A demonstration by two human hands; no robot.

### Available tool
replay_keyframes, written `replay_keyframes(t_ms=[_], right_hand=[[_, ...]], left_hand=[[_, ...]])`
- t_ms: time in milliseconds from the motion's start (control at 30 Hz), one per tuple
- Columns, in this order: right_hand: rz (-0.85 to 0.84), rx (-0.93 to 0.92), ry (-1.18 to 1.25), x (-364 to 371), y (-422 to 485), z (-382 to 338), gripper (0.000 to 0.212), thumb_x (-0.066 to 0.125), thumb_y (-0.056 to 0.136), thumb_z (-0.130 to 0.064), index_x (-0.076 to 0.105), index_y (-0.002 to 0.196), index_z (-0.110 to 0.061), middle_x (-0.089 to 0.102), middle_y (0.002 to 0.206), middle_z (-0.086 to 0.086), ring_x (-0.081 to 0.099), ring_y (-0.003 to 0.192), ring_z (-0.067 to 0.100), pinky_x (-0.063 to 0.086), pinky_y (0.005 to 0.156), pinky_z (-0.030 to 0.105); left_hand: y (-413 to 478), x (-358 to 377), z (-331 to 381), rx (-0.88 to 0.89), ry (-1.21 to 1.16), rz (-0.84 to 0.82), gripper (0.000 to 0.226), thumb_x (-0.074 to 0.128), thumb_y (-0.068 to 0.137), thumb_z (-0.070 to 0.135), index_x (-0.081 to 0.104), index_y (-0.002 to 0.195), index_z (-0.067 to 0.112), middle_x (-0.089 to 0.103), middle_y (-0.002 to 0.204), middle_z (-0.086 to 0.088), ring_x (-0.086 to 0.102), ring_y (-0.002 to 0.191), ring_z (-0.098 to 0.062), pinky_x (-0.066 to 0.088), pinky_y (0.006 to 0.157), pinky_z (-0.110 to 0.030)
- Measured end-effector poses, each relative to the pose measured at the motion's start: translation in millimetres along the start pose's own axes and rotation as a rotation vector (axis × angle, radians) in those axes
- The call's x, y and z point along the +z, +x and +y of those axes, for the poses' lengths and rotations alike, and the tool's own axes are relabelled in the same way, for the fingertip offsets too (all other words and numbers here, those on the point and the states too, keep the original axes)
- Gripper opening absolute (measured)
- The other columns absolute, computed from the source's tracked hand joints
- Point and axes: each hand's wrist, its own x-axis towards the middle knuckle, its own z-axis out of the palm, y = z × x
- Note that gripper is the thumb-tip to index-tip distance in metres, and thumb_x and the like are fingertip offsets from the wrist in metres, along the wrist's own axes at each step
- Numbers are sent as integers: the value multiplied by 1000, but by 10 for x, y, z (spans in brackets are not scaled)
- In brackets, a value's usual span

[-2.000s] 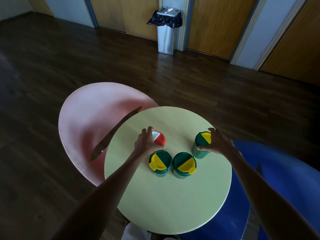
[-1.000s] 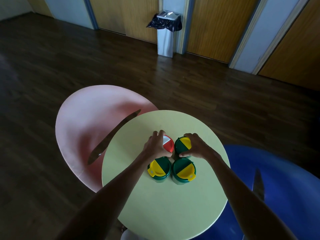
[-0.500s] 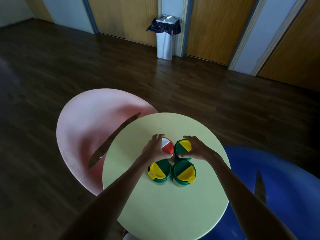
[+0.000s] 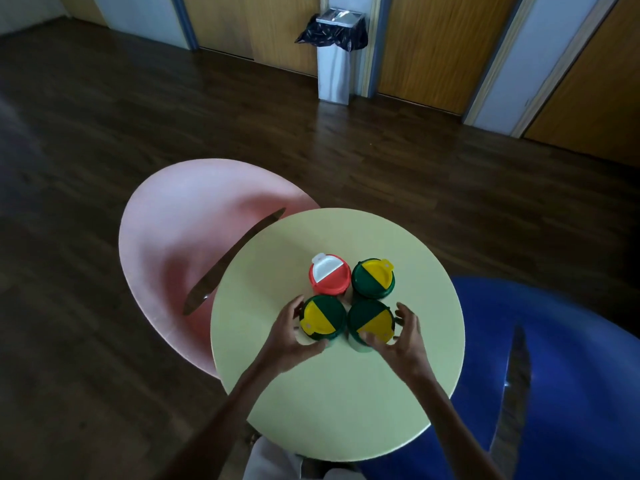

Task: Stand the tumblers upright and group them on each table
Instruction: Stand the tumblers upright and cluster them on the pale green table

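1. Four tumblers stand upright in a tight square on the round green table (image 4: 329, 410), a little beyond its middle and touching or nearly so.
2. At the back are the red tumbler (image 4: 329, 278) with its white-and-red lid and, to its right, the far green tumbler (image 4: 373, 278).
3. The left hand (image 4: 291, 337) curls round the near-left tumbler (image 4: 323, 318) – fingers on its left side, thumb under its near edge.
4. The right hand (image 4: 401, 341) cups the near-right tumbler (image 4: 369, 317) – thumb on the lid's near rim, fingers curved round the right side.
5. A pink table (image 4: 180, 230) sits lower on the left and a blue table (image 4: 571, 341) on the right.
6. A lined bin (image 4: 334, 74) stands against the far wall.
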Motion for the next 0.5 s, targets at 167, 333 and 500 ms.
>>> replay_keyframes(t_ms=[167,333,500], right_hand=[[-81,-38,-36,64,-12,19,100,90,57,-27,32,137,-13,44,129,2,47,116,16,44,90,24],[-67,-80,-92,29,-9,35,93,88,59,-29,37,135,-14,51,127,2,50,111,17,45,87,24],[-78,-77,-103,17,-7,0,92,88,59,-28,37,134,-14,51,126,3,50,108,16,43,84,22]], left_hand=[[16,92,-30,1,-20,-16,99,87,53,42,37,137,23,53,131,5,53,118,-7,51,96,-37],[5,119,6,31,-27,25,89,86,54,37,43,130,25,58,124,7,56,112,-7,53,92,-36],[-9,103,34,22,-41,20,87,86,53,37,44,129,27,59,122,8,58,111,-9,54,91,-39]])
